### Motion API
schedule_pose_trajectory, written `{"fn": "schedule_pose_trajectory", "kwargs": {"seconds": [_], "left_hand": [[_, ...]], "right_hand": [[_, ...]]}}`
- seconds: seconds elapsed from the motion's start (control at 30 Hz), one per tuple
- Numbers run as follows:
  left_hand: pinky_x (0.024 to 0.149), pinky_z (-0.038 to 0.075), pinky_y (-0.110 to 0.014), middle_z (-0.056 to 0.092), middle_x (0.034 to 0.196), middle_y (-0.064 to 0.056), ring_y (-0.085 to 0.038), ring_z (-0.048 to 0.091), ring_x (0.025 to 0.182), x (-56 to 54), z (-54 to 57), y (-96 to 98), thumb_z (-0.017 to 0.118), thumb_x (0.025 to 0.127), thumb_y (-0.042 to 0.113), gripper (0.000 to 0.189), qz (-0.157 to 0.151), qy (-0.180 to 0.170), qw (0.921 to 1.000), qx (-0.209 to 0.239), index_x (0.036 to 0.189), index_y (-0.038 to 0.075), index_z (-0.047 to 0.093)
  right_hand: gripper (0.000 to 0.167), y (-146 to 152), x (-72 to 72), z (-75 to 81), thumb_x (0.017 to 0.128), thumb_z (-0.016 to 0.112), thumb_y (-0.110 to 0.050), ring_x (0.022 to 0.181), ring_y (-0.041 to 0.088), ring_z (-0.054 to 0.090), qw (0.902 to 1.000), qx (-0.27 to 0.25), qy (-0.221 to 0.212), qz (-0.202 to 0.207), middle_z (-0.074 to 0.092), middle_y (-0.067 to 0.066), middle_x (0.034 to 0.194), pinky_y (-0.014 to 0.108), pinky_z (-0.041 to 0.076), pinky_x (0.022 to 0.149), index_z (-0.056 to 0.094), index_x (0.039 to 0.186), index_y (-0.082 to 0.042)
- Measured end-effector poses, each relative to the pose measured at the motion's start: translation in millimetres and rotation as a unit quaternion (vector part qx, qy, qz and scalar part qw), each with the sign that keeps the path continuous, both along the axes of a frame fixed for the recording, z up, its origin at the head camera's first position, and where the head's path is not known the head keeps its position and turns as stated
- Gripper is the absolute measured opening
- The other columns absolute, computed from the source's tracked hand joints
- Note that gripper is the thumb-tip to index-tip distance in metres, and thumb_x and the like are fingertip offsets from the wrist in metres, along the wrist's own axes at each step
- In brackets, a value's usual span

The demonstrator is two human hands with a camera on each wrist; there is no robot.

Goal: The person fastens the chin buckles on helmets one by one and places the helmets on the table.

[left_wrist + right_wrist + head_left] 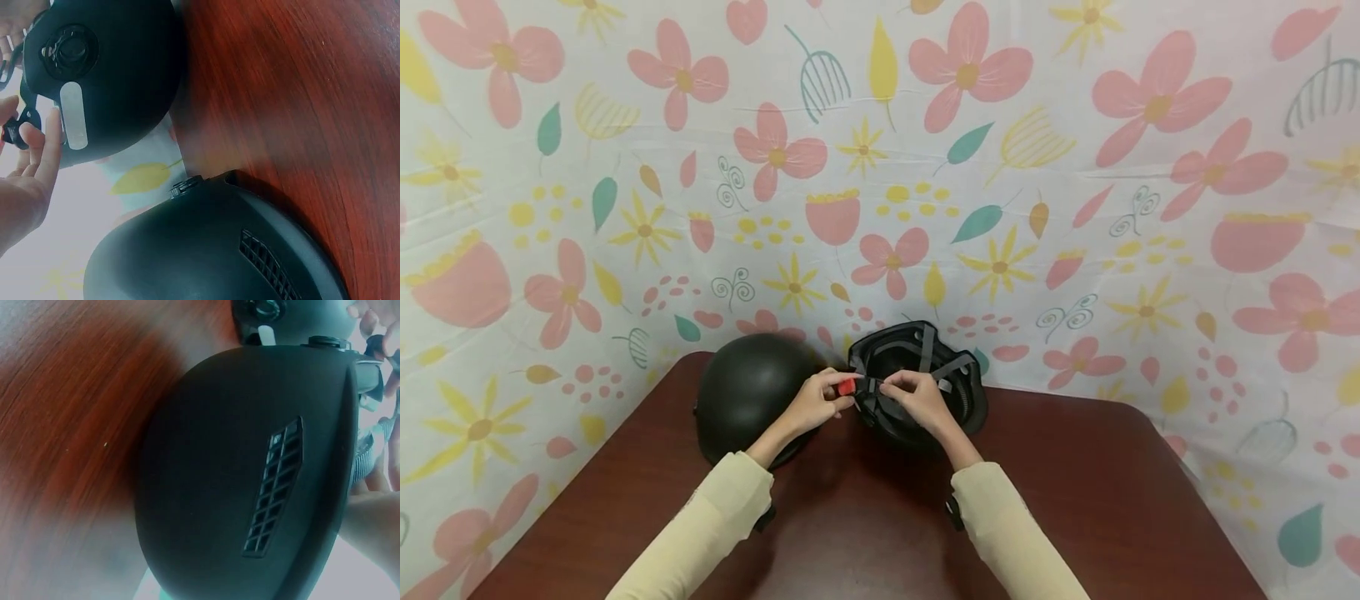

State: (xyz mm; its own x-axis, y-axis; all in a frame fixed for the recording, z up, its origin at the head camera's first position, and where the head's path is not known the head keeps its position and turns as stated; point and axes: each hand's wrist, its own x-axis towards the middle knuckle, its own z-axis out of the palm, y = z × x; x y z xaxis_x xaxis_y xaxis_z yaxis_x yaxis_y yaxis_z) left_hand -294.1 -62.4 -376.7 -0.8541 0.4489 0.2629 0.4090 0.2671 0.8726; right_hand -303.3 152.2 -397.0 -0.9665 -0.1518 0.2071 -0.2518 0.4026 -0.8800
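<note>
The reddish-brown table [865, 533] bears a dome-up black helmet [751, 396] — and, beside it, an upturned helmet [901, 427].

No lettering, label, brand, number or sign can be read in any of the views.

My black helmet [891, 427] sits upside down on the table [865, 533] before me, grey straps [927, 346] showing inside, a gridded vent [275, 487] in its side. At its left rim I hold the dark buckle [870, 386], a red piece [847, 387] on its left.
</note>
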Motion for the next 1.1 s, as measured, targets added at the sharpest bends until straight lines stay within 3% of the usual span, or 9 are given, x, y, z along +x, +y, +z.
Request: {"fn": "schedule_pose_trajectory", "kwargs": {"seconds": [0.13, 0.3, 0.43, 0.47, 0.53, 0.7, 0.8, 1.1], "left_hand": [[0.062, 0.057, -0.038, 0.058, 0.106, -0.026, -0.044, 0.059, 0.070, 0.3, -2.0, 0.6, 0.062, 0.090, -0.004, 0.038, 0.003, 0.009, 0.9999, -0.014, 0.128, -0.008, 0.060], [0.055, 0.053, -0.026, 0.058, 0.102, -0.026, -0.044, 0.059, 0.066, 1.6, -3.4, 1.9, 0.063, 0.089, -0.004, 0.038, 0.003, 0.030, 0.9992, -0.027, 0.126, -0.009, 0.060], [0.054, 0.047, -0.018, 0.057, 0.099, -0.026, -0.046, 0.059, 0.068, 2.0, -4.0, 3.0, 0.064, 0.090, -0.002, 0.037, 0.004, 0.030, 0.9993, -0.023, 0.125, -0.010, 0.061], [0.054, 0.047, -0.017, 0.057, 0.099, -0.026, -0.047, 0.059, 0.069, 1.9, -4.1, 3.2, 0.064, 0.090, -0.001, 0.037, 0.004, 0.028, 0.9993, -0.022, 0.125, -0.009, 0.061], [0.054, 0.046, -0.017, 0.057, 0.099, -0.024, -0.046, 0.059, 0.069, -7.4, -14.8, 2.9, 0.065, 0.090, 0.002, 0.037, 0.003, 0.027, 0.9994, -0.023, 0.126, -0.008, 0.061], [0.055, 0.046, -0.019, 0.057, 0.099, -0.018, -0.019, 0.055, 0.061, -31.3, -40.6, 0.1, 0.067, 0.092, 0.008, 0.037, -0.004, 0.044, 0.9981, -0.043, 0.128, 0.000, 0.063], [0.058, 0.043, -0.019, 0.057, 0.099, -0.016, -0.009, 0.048, 0.062, -31.8, -39.7, -1.6, 0.067, 0.091, 0.009, 0.036, -0.011, 0.062, 0.9961, -0.062, 0.127, 0.004, 0.065], [0.059, 0.037, -0.018, 0.057, 0.094, -0.008, -0.010, 0.042, 0.062, -29.4, -38.0, -0.8, 0.067, 0.092, 0.010, 0.034, -0.032, 0.108, 0.9875, -0.111, 0.125, 0.004, 0.065]], "right_hand": [[0.022, 1, 2.5, 0.0, 0.096, 0.063, -0.019, 0.085, 0.020, 0.062, 0.9998, 0.012, -0.002, 0.018, 0.070, 0.019, 0.104, 0.026, 0.046, 0.075, 0.072, 0.099, 0.001], [0.025, -2, 18.9, 15.9, 0.097, 0.061, -0.016, 0.085, 0.034, 0.061, 0.9991, 0.018, 0.013, 0.037, 0.069, 0.025, 0.102, 0.026, 0.046, 0.073, 0.071, 0.100, 0.007], [0.024, -3, 24.6, 21.3, 0.097, 0.061, -0.014, 0.085, 0.029, 0.061, 0.9991, 0.013, 0.016, 0.037, 0.069, 0.024, 0.101, 0.025, 0.046, 0.074, 0.070, 0.099, 0.009], [0.024, -3, 24.4, 21.4, 0.097, 0.060, -0.013, 0.085, 0.029, 0.061, 0.9991, 0.011, 0.015, 0.039, 0.068, 0.025, 0.102, 0.026, 0.046, 0.075, 0.069, 0.099, 0.009], [0.023, 0, 16.3, 12.4, 0.097, 0.061, -0.014, 0.086, 0.024, 0.061, 0.9988, 0.009, 0.015, 0.046, 0.069, 0.022, 0.102, 0.027, 0.046, 0.076, 0.070, 0.099, 0.007], [0.023, 8, -4.4, -8.7, 0.098, 0.060, -0.016, 0.090, 0.019, 0.061, 0.9973, 0.016, 0.011, 0.070, 0.068, 0.022, 0.107, 0.030, 0.048, 0.080, 0.071, 0.101, 0.004], [0.024, 8, -4.8, -9.7, 0.098, 0.060, -0.018, 0.090, 0.017, 0.061, 0.9969, 0.021, 0.011, 0.075, 0.068, 0.021, 0.109, 0.029, 0.047, 0.080, 0.071, 0.103, 0.003], [0.023, 8, -3.4, -10.1, 0.097, 0.061, -0.022, 0.089, 0.015, 0.061, 0.9978, 0.043, -0.004, 0.051, 0.070, 0.016, 0.105, 0.029, 0.049, 0.079, 0.072, 0.099, -0.001]]}}
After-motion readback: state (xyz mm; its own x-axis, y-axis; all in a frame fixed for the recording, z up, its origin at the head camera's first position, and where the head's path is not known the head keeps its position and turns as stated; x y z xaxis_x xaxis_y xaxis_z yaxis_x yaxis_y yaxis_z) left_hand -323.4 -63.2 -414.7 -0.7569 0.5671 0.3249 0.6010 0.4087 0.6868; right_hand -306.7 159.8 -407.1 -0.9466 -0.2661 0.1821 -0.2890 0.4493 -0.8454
